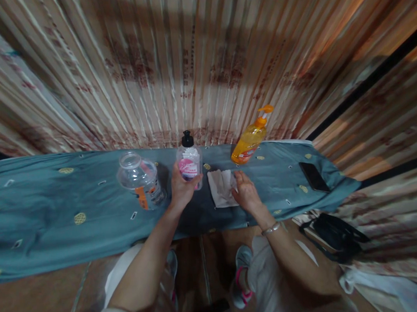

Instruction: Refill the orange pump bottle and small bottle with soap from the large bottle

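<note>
My left hand [182, 188] is wrapped round a clear bottle [189, 164] with a black cap and a pink and white label, upright on the cloth-covered table. A folded pale cloth [221, 188] lies flat to the right of this bottle. At its right edge is my right hand [245, 190], its thumb touching the cloth and its fingers close together; whether they pinch the cloth is unclear. Behind my right hand stands an orange pump bottle [248, 142]. A wide clear plastic jar [142, 181], without a lid, stands left of my left hand.
A black phone [314, 177] lies near the right end of the table [102, 209], which has a blue-green cover. Curtains [189, 72] hang behind it. A dark bag [336, 233] is below the right end. Dark poles cross the right side.
</note>
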Demonstrator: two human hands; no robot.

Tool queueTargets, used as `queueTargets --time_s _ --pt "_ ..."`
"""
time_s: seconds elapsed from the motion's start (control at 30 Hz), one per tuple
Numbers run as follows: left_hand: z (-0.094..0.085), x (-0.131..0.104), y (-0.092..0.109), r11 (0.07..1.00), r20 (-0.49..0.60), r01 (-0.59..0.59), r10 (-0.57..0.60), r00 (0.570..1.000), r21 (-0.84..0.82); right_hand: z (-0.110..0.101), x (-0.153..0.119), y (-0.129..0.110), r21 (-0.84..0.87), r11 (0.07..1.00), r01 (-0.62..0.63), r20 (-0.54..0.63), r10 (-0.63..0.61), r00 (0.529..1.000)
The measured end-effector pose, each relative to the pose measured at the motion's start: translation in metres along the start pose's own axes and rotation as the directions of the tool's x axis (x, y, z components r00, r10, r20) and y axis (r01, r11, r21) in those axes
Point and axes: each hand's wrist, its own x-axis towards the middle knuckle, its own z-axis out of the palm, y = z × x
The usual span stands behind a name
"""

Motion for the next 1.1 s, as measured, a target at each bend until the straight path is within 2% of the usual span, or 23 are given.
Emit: queueTargets --time_s 0.07,0.13,0.2,0.27,0.4,0.5,0.57,0.63,0.7,0.77,0.83,0.93,1.03,1.1 --pt "0.002 -0.001 0.0 1.0 0.006 -0.011 0.011 1.0 0.005 -0.001 -0.006 -0.006 0.037 0.992 0.122 0.014 -0.123 0.992" --pt "0.004 -0.003 0.0 1.0 0.012 -0.019 0.019 1.0 0.003 0.003 -0.011 -0.017 0.092 0.965 0.244 0.108 -0.254 0.961" --pt "0.007 -0.004 0.0 1.0 0.02 -0.023 0.023 1.0 -0.005 0.01 -0.014 -0.028 0.108 0.945 0.308 0.198 -0.324 0.925" --pt "0.009 -0.004 -0.001 1.0 0.024 -0.022 0.023 0.999 -0.006 0.017 -0.013 -0.033 0.095 0.945 0.313 0.229 -0.327 0.917" --pt "0.012 -0.004 -0.001 1.0 0.032 -0.01 0.01 0.999 -0.001 0.026 -0.001 -0.035 0.125 0.963 0.239 0.213 -0.261 0.942" --pt "0.012 -0.004 0.0 1.0 0.04 -0.015 0.015 0.999 -0.004 0.023 0.01 -0.036 0.2 0.959 0.199 0.198 -0.239 0.951" --pt "0.011 -0.005 0.0 0.999 0.04 -0.047 0.047 0.998 0.012 0.016 0.019 -0.036 0.334 0.931 0.15 0.145 -0.208 0.967" --pt "0.01 -0.007 0.0 0.994 0.047 -0.101 0.099 0.994 0.049 0.005 0.029 -0.037 0.56 0.823 0.094 0.035 -0.137 0.99" --pt "0.011 -0.008 -0.001 0.981 0.076 -0.171 0.164 0.984 0.095 -0.009 0.038 -0.039 0.795 0.599 0.091 -0.076 -0.05 0.996" --pt "0.016 -0.01 -0.002 0.96 0.114 -0.241 0.226 0.967 0.141 -0.024 0.044 -0.044 0.922 0.36 0.146 -0.154 -0.005 0.988" --pt "0.022 -0.013 -0.003 0.943 0.143 -0.281 0.258 0.956 0.178 -0.037 0.046 -0.053 0.961 0.2 0.193 -0.2 0.014 0.98" --pt "0.032 -0.017 0.0 0.941 0.179 -0.273 0.239 0.954 0.201 -0.048 0.046 -0.065 0.968 0.135 0.21 -0.219 0.06 0.974" --pt "0.037 -0.021 0.01 0.961 0.215 -0.21 0.171 0.962 0.178 -0.054 0.048 -0.072 0.966 0.146 0.212 -0.226 0.086 0.97" --pt "0.036 -0.022 0.018 0.978 0.25 -0.153 0.115 0.962 0.139 -0.059 0.052 -0.074 0.96 0.17 0.222 -0.233 0.049 0.971"
